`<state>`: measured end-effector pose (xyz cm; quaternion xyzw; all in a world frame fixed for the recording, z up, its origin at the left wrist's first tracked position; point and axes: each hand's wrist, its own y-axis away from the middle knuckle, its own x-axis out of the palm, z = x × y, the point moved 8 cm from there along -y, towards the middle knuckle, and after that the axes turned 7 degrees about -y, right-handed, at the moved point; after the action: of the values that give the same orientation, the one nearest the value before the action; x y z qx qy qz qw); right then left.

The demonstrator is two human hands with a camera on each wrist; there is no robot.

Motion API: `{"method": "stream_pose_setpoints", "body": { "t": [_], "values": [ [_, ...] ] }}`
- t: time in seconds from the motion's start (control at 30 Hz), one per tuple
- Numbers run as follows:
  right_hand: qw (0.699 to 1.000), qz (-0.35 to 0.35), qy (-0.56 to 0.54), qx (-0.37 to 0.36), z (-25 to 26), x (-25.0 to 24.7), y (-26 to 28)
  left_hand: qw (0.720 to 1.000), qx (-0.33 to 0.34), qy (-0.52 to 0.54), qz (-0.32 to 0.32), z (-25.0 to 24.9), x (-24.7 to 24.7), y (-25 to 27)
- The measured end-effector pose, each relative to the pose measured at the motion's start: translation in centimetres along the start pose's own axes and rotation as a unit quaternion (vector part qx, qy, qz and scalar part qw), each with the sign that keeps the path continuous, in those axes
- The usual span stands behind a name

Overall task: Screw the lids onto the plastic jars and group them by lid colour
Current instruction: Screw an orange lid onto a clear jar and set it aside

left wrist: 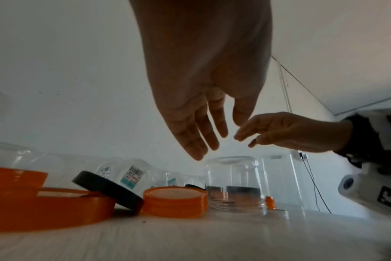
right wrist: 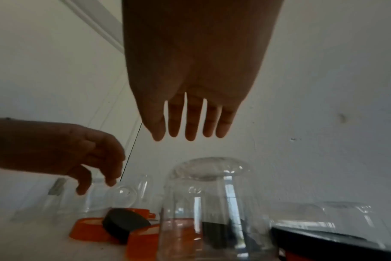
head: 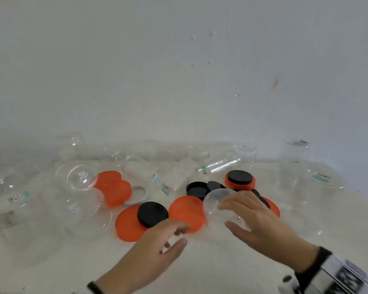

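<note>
A clear plastic jar (head: 219, 205) stands upside down, without a lid, in the middle of the white table (head: 200, 268). My right hand (head: 227, 215) hovers just above it with straight, spread fingers and holds nothing; the right wrist view shows a gap between the fingertips (right wrist: 190, 134) and the jar (right wrist: 212, 203). My left hand (head: 179, 234) floats to the left of the jar, loosely open and empty, over an orange lid (head: 187, 211). A black lid (head: 152, 214) leans on a large orange lid (head: 125, 228). More black lids (head: 197, 190) and orange lids (head: 115, 187) lie behind.
Several clear jars without lids lie or stand along the wall, among them a large one at the left (head: 9, 198) and one at the right (head: 319, 181). A black lid (head: 240, 177) sits on an orange lid (head: 229, 184) behind the hands. The near table edge lies below my arms.
</note>
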<state>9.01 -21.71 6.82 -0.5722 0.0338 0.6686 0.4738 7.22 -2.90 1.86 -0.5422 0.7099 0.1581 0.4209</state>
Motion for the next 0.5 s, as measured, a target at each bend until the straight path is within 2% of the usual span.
{"method": "stream_pose_setpoints", "body": {
  "t": [0.13,0.2,0.33,0.5],
  "values": [
    [0.982,0.141,0.075,0.095,-2.9,2.8,-2.1,0.993,-0.017,-0.115,0.036,1.0,0.9,-4.1],
    [0.969,0.184,0.097,0.134,-4.1,4.1,-2.7,0.986,-0.034,-0.152,0.066,2.1,1.8,-5.9],
    [0.949,0.226,0.107,0.194,-5.6,5.2,-3.4,0.967,-0.071,-0.209,0.131,4.0,3.2,-8.1],
    [0.938,0.247,0.087,0.228,-6.5,5.6,-3.6,0.934,-0.106,-0.271,0.206,5.4,4.3,-8.9]
  ]
}}
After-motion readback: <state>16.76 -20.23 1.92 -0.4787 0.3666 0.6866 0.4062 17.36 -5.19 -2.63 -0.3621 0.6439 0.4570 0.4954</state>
